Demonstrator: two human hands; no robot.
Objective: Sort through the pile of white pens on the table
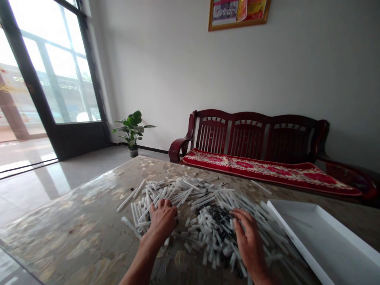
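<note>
Many slim whitish plastic tubes, resembling pen barrels, lie in a loose heap on the patterned table. My left hand rests on the left part of the heap, fingers bent down among the tubes; its fingertips are hidden, so what they hold does not show. To the right, my right hand reaches in with thumb and fingers apart, beside a pile of short translucent pieces that look like caps. Thin black pieces lie among these, close to my right fingertips.
A shallow white tray stands on the table at the right, against the heap's edge. Behind the table is a dark red wooden bench with a red patterned cover. A potted plant stands near the glass door.
</note>
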